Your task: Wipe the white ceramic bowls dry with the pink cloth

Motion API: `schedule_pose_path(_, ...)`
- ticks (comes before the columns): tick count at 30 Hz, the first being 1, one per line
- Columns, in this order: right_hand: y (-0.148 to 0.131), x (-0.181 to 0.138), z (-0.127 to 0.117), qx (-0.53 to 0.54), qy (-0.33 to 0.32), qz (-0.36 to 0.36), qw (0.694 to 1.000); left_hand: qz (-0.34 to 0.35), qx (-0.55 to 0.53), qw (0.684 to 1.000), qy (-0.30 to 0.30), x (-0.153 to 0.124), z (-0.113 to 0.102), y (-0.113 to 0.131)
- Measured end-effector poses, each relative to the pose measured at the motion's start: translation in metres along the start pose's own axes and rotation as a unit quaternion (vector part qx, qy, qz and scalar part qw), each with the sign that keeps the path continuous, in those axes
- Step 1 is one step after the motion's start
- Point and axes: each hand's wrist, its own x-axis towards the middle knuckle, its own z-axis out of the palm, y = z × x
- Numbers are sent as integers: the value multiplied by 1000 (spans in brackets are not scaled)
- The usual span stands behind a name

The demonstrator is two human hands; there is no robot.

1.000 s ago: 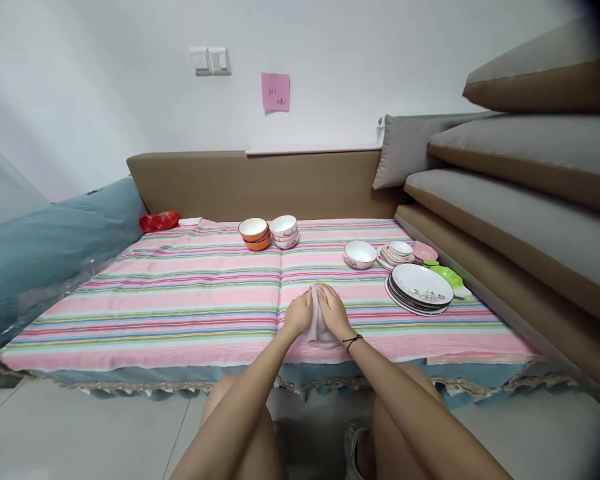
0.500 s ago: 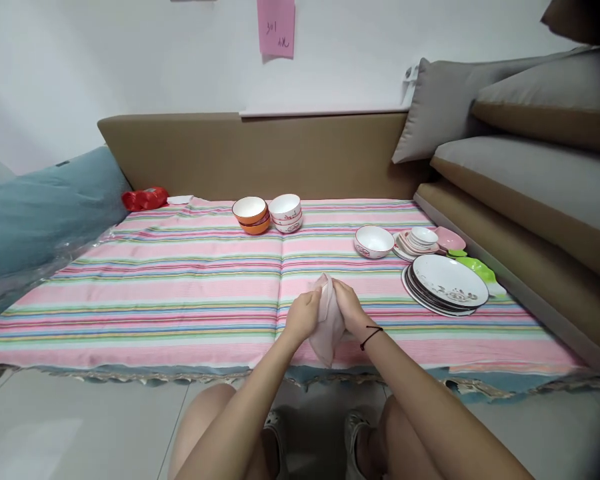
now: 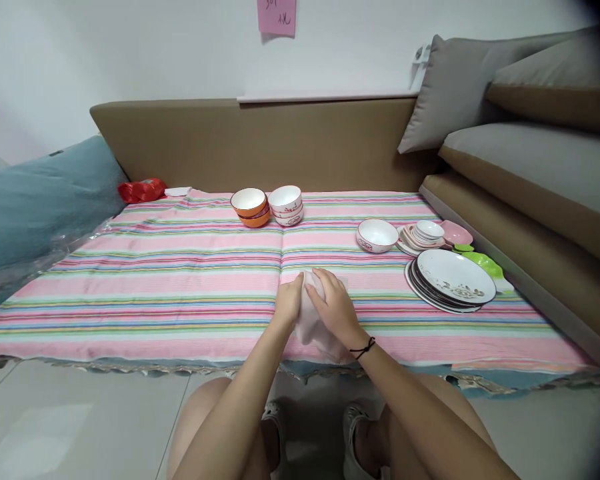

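Observation:
A pale pinkish-white cloth [image 3: 311,323] is bunched between my two hands, above the front part of the striped cover. My left hand [image 3: 289,301] grips its left side with closed fingers. Across the top and right side, my right hand [image 3: 334,308] presses with its fingers bent over the folds. Whether something lies inside the cloth is hidden. To the right of my hands stands a white bowl [image 3: 377,237] with a red rim, touching neither hand. A stack of dark-rimmed plates [image 3: 455,277] sits farther right.
Orange bowls [image 3: 253,212] and white patterned bowls [image 3: 286,203] are stacked toward the back. Small dishes [image 3: 427,232], a pink dish [image 3: 456,233] and a green dish [image 3: 485,265] lie right, beside cushions [image 3: 530,153]. A red package [image 3: 143,191] rests far left on the striped cover [image 3: 155,287].
Both hands and the cloth have shifted slightly left. My right hand has turned over the top of the cloth, its fingers now covering more of it. The view has tilted down slightly.

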Motion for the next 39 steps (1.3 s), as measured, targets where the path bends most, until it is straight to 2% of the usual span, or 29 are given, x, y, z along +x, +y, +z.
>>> schedule_pose_path(4, 9, 10, 0, 114, -6, 102, 988, -42, -62, 996, 50, -4, 3, 0)
schedule_pose_path(7, 14, 13, 1, 177, -8, 150, 973, -37, -70, 996, 47, -6, 4, -3)
schedule_pose_path(9, 14, 12, 0, 163, -8, 128, 978, -25, -82, 996, 30, -7, 3, -5)
schedule_pose_path(12, 6, 6, -4, 73, -35, 13, 997, -10, -98, 995, 13, -9, 1, -6)
schedule_pose_path(15, -1, 2, -9, 5, -71, -76, 995, -7, -100, 995, 9, -12, 0, -5)
schedule_pose_path(17, -2, 2, -11, 4, -62, -64, 996, 1, -85, 996, 3, -13, 1, -5)
schedule_pose_path(22, 11, 5, -9, 87, -8, 111, 990, 38, -46, 997, -38, -13, 6, -10)
schedule_pose_path(25, 18, 6, -8, 114, -18, 156, 981, 44, -28, 997, -52, -13, 8, -12)
schedule_pose_path(28, 19, 6, -9, 99, -12, 125, 987, 48, -14, 997, -54, -13, 7, -12)
schedule_pose_path(31, 13, 5, -12, 51, -32, 9, 998, 59, -18, 997, -52, -12, 6, -11)
schedule_pose_path(34, 8, 5, -14, 18, -75, -85, 993, 65, -41, 996, -49, -11, 4, -10)
schedule_pose_path(36, 9, 6, -14, 28, -82, -73, 993, 59, -57, 995, -56, -11, 3, -8)
schedule_pose_path(39, 17, 10, -12, 96, -62, 31, 993, 47, -73, 992, -91, -12, 2, -4)
